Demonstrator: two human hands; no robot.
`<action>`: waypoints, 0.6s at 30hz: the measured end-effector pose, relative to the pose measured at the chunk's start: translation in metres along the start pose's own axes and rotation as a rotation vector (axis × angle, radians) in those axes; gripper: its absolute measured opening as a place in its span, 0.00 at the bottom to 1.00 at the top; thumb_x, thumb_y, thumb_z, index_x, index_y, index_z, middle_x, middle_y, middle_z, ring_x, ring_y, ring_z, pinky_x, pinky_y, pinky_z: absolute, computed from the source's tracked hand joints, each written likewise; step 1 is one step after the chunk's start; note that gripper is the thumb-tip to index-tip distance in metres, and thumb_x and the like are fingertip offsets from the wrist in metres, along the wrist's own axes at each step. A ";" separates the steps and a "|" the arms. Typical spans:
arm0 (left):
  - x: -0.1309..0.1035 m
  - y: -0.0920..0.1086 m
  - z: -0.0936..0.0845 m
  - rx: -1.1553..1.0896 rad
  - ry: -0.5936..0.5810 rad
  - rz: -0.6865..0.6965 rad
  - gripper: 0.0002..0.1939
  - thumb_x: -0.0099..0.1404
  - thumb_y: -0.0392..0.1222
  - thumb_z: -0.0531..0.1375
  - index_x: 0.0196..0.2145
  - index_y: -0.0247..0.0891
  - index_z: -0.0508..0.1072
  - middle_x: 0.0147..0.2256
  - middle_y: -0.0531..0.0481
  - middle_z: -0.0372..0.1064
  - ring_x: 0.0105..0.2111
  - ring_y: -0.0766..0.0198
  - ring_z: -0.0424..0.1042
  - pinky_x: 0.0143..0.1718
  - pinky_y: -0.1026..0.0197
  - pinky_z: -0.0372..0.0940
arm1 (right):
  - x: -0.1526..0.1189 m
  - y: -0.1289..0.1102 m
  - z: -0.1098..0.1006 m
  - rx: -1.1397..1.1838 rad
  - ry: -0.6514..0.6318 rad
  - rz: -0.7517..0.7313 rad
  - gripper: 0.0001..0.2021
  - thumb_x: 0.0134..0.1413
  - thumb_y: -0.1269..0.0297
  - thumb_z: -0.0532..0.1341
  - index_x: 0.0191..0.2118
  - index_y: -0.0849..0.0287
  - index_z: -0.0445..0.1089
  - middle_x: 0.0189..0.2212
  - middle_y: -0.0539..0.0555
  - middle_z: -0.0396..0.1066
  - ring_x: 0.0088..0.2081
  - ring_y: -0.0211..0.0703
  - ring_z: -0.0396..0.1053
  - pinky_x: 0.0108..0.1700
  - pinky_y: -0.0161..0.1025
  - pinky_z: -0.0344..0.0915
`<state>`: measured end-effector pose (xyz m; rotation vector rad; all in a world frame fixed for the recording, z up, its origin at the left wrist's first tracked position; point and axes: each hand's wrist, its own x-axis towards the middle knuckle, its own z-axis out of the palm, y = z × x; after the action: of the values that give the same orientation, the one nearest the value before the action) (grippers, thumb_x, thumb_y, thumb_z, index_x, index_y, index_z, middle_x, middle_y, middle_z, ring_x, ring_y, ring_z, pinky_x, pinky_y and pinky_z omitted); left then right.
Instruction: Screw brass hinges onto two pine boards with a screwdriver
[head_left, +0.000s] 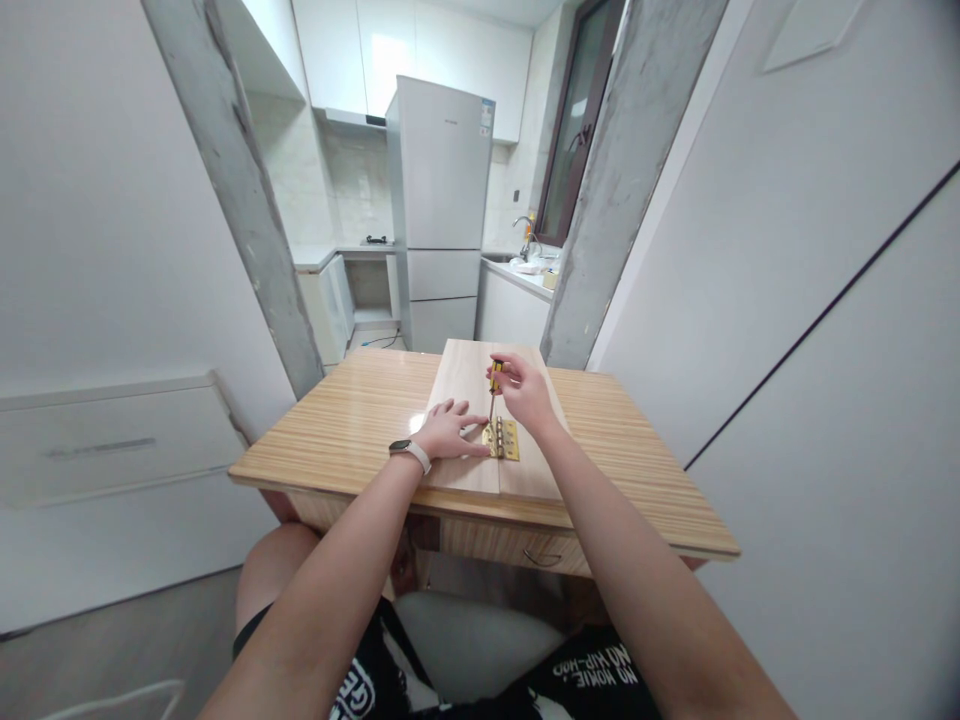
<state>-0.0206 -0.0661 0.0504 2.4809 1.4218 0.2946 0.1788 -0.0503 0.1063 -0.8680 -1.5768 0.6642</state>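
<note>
A brass hinge (pixel 511 440) lies opened flat across the seam between two pale wooden boards (pixel 466 373). My right hand (pixel 523 388) grips a yellow-and-black screwdriver (pixel 496 377), held nearly upright above the hinge's left leaf. Its shaft points down at the top of that leaf; whether a screw sits under the tip is too small to make out. Spread on the left board, my left hand (pixel 448 432) has its thumb and forefinger at the edge of the left leaf, with the other fingers stretched out. Part of that leaf is hidden by these fingers.
The boards rest on a striped wooden table (pixel 352 410) with a drawer handle (pixel 541 558) at its front. White panels flank the table on both sides. Beyond it stand a fridge (pixel 446 180) and a sink counter with a faucet (pixel 525 235).
</note>
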 end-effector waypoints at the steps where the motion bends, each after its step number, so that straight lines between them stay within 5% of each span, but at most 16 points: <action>1: 0.000 0.000 0.000 0.001 -0.002 0.000 0.46 0.55 0.82 0.60 0.67 0.63 0.66 0.74 0.50 0.49 0.74 0.33 0.44 0.73 0.35 0.40 | 0.000 0.000 0.000 -0.037 0.013 -0.018 0.17 0.59 0.57 0.63 0.53 0.53 0.74 0.40 0.55 0.79 0.43 0.49 0.78 0.39 0.43 0.77; 7: 0.000 0.001 -0.001 0.003 -0.002 -0.003 0.46 0.55 0.82 0.60 0.67 0.64 0.66 0.75 0.50 0.48 0.74 0.34 0.43 0.73 0.36 0.40 | 0.001 -0.007 0.000 -0.198 0.076 -0.082 0.15 0.56 0.58 0.66 0.49 0.53 0.73 0.40 0.54 0.77 0.40 0.47 0.76 0.36 0.41 0.75; 11: 0.000 0.002 -0.001 0.005 0.002 0.003 0.46 0.56 0.82 0.60 0.67 0.64 0.66 0.74 0.50 0.49 0.74 0.33 0.44 0.73 0.35 0.40 | 0.000 -0.013 0.004 -0.064 -0.010 -0.014 0.15 0.57 0.55 0.66 0.48 0.52 0.71 0.47 0.56 0.78 0.44 0.48 0.77 0.35 0.41 0.76; 18: -0.002 0.003 -0.002 0.006 0.004 0.000 0.46 0.56 0.82 0.60 0.67 0.64 0.67 0.74 0.50 0.50 0.74 0.33 0.44 0.73 0.35 0.41 | 0.001 -0.006 0.003 0.084 -0.119 0.032 0.20 0.60 0.54 0.64 0.55 0.54 0.74 0.46 0.58 0.78 0.46 0.48 0.78 0.36 0.39 0.75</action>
<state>-0.0199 -0.0688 0.0535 2.4872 1.4263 0.2962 0.1752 -0.0528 0.1113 -0.8050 -1.6312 0.8115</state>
